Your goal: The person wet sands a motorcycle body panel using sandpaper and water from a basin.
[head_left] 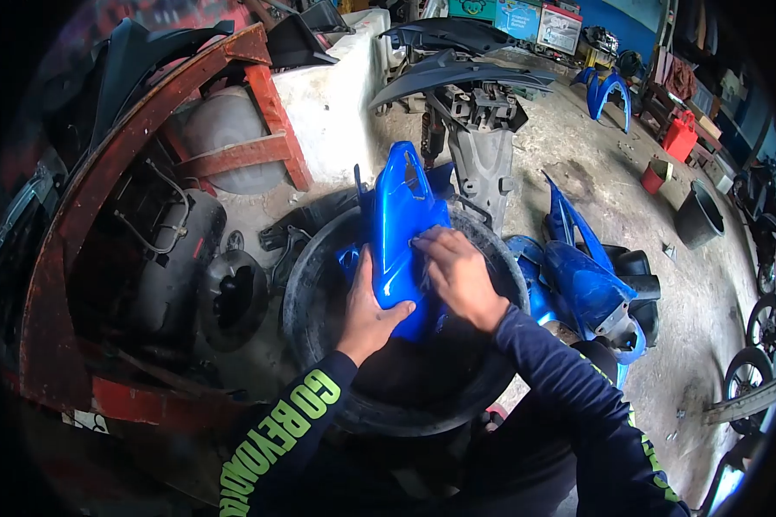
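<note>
We have a blue panel (395, 228) standing tilted in the mouth of a wide black tub (388, 420), its upper end well above the rim and its lower end down inside. Our left grip (372, 312) is closed around the panel's near left side, thumb across the front face. Our right grip (459, 271) has its fingers bent and bunched against the panel's right side; we cannot tell whether anything is pinched under them. The inside of the tub is dark, and apart from the panel and some blue patches low beside it, we cannot make out what it holds. Just right of the tub lies a pile of blue body parts (582, 284) on the concrete floor (569, 177). Farther off, beyond the tub and to its right, we see a black bucket (698, 217), a smaller red bucket (656, 177) and a red canister (680, 138); their contents do not show clearly. Left of the tub is a dark cylindrical tank (177, 276), and beyond the tub, long black panels (461, 76) rest above a grey motorcycle part (483, 159).
</note>
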A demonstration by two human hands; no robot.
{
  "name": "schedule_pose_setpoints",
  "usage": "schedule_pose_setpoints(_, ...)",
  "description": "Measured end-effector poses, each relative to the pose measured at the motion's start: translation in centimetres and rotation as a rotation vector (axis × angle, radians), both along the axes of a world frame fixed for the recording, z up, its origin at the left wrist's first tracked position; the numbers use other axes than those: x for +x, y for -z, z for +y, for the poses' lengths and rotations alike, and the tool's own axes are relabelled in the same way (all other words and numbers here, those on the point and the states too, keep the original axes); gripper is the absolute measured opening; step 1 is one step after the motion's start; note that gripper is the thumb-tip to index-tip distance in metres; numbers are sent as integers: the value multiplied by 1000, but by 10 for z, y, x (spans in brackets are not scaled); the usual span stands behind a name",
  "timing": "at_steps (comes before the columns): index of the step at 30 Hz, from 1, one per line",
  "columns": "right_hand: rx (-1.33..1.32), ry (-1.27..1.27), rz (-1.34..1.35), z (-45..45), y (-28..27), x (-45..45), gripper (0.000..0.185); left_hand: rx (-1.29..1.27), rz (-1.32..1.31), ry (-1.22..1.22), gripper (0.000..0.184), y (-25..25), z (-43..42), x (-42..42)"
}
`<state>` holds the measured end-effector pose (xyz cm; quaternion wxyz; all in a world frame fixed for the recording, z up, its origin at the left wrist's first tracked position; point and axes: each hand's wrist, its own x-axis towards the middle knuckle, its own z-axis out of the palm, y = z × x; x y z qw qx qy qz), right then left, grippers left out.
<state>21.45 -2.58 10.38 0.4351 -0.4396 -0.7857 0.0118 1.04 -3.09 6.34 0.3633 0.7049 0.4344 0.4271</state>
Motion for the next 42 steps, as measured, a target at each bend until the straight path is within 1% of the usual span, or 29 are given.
schedule_pose_setpoints(1,1,15,-62,-14,-4,-8,30,42,53,-24,114,0,2,2)
schedule_pose_setpoints(2,56,-85,-129,-26,-2,-19,31,84,108,-47,114,0,5,4)
schedule_pose_setpoints(3,89,-159,-135,-35,-2,-27,31,23,-23,12,115,11,10,1)
schedule_pose_setpoints(4,125,-233,-139,-39,-2,-32,31,23,-20,14,115,10,10,1)
schedule_pose_setpoints(5,106,-213,-142,-29,0,-22,30,18,-2,34,114,7,11,-1)
schedule_pose_setpoints(6,48,-94,-81,-12,14,-10,32,8,16,51,113,5,10,-4)
schedule_pose_setpoints(8,39,32,5,3,9,-8,38,44,40,38,112,4,11,-4)
schedule_pose_setpoints(9,82,73,-54,-6,11,-17,39,43,29,34,111,2,13,-3)
schedule_pose_setpoints(12,143,-187,-110,-27,6,-34,39,-16,-51,62,111,7,19,-4)
schedule_pose_setpoints(13,134,-113,-159,-19,1,-24,39,6,-18,61,111,6,16,-5)
schedule_pose_setpoints(14,22,-36,-51,-6,5,-16,37,22,14,56,111,4,12,-6)
schedule_pose_setpoints(16,54,63,-57,4,11,-13,35,28,-3,70,112,1,11,-6)
schedule_pose_setpoints(18,100,-94,-141,-26,3,-33,33,39,67,13,112,6,15,-3)
schedule_pose_setpoints(19,166,-194,-144,-34,0,-41,32,-28,-95,95,112,4,17,-3)
schedule_pose_setpoints(20,168,-192,-142,-29,1,-35,32,-27,-94,97,112,4,17,-3)
schedule_pose_setpoints(22,-72,-18,-59,-11,3,-16,31,-19,61,45,112,0,8,-5)
schedule_pose_setpoints(24,-24,46,-16,-4,5,-12,30,41,22,70,112,2,10,-4)
schedule_pose_setpoints(26,123,-30,-182,-28,-3,-32,28,41,81,11,113,-2,10,1)
schedule_pose_setpoints(27,163,-90,-133,-35,-2,-41,28,33,131,31,113,-7,7,-2)
schedule_pose_setpoints(28,168,-86,-129,-30,-4,-35,28,39,136,33,113,-6,9,-1)
schedule_pose_setpoints(30,-23,48,-132,-12,-3,-16,29,43,86,34,112,1,5,-3)
schedule_pose_setpoints(31,16,68,-75,-4,-5,-12,29,67,98,43,112,-3,4,-4)
schedule_pose_setpoints(32,17,67,-78,-9,-3,-15,29,69,95,43,112,-1,5,-3)
schedule_pose_setpoints(34,67,-103,-151,-30,-2,-34,35,55,72,-12,111,3,7,2)
schedule_pose_setpoints(36,143,-164,-147,-32,-6,-38,33,69,94,-6,111,-1,8,1)
schedule_pose_setpoints(38,-8,69,-114,-12,-1,-17,31,74,132,-2,111,-5,3,-2)
schedule_pose_setpoints(39,60,107,-66,1,-1,-9,29,99,115,-4,111,3,6,-2)
schedule_pose_setpoints(40,75,126,-98,2,2,-10,23,97,111,-6,111,4,8,-1)
schedule_pose_setpoints(42,77,-124,-176,-23,-3,-28,23,55,82,-15,112,4,13,3)
